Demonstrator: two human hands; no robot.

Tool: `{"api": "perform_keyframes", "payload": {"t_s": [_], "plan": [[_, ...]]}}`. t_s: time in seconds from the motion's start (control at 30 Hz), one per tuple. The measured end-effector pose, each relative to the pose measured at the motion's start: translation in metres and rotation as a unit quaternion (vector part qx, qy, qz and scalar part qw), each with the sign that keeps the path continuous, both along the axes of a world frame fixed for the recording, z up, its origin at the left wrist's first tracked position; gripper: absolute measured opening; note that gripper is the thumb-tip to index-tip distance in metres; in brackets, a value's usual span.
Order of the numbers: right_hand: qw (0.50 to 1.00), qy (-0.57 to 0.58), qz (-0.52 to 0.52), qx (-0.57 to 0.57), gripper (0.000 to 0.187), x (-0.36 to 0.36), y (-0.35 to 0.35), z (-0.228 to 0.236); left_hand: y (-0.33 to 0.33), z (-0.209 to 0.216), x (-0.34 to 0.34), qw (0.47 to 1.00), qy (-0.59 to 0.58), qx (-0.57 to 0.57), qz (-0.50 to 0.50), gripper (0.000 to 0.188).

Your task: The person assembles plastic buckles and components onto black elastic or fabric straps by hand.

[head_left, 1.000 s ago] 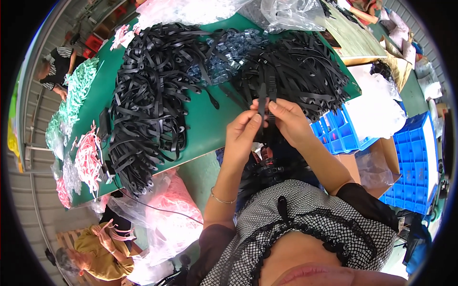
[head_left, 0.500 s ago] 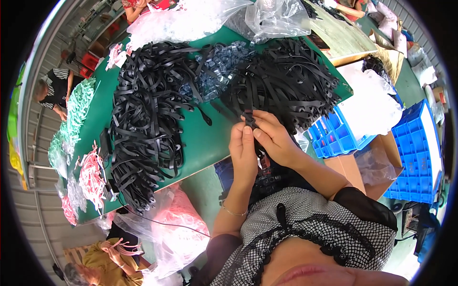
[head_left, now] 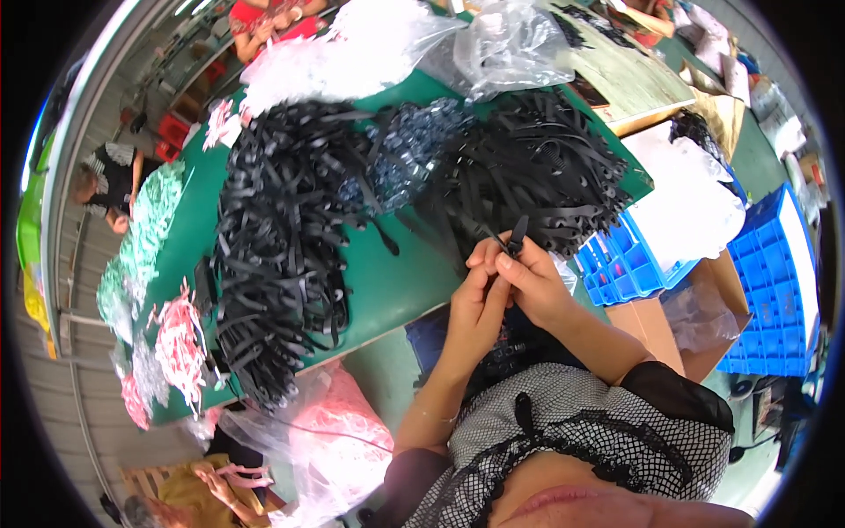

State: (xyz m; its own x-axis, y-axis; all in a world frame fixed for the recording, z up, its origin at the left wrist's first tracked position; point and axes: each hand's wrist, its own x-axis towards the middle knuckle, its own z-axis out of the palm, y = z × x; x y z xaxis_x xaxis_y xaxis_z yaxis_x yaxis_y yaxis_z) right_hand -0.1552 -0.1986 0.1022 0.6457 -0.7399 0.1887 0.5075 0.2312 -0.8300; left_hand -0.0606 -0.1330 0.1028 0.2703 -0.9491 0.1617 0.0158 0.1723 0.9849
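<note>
My right hand (head_left: 535, 280) pinches a black strap (head_left: 519, 231), whose dark end sticks up past the fingertips. My left hand (head_left: 480, 299) is closed against it, its fingers meeting the right hand's at the same strap; any small piece between them is hidden. Both hands are over the table's near edge, in front of my lap. Just beyond them lies a heap of black straps (head_left: 546, 163). A longer heap of black straps (head_left: 273, 238) runs down the left. Between the heaps sits a pile of small clear bluish plastic pieces (head_left: 412, 145).
The green table (head_left: 400, 286) carries pink strands (head_left: 179, 343), green strands (head_left: 150, 220) and clear plastic bags (head_left: 510, 44). Blue crates (head_left: 775, 290) and an open cardboard box (head_left: 647, 326) stand at the right. A large pink-filled bag (head_left: 339, 422) lies below the table's edge. Other people work around.
Both hands have come nearer to me and slightly right, with the fingers bunched closer together. A strap end now points up from my right hand. The whole view has shifted a little.
</note>
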Motion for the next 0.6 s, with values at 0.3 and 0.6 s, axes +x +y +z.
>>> {"api": "perform_keyframes", "payload": {"t_s": [0.3,0.6], "plan": [[0.979,-0.103,0.131,0.119,0.009,-0.029,-0.004,0.012,-0.071,-0.016,0.136,0.855,-0.483,-0.024,0.188,0.016],[0.947,-0.121,0.196,0.225,0.016,-0.043,-0.003,0.011,-0.102,-0.045,0.154,0.743,-0.632,0.122,0.183,0.017]]}}
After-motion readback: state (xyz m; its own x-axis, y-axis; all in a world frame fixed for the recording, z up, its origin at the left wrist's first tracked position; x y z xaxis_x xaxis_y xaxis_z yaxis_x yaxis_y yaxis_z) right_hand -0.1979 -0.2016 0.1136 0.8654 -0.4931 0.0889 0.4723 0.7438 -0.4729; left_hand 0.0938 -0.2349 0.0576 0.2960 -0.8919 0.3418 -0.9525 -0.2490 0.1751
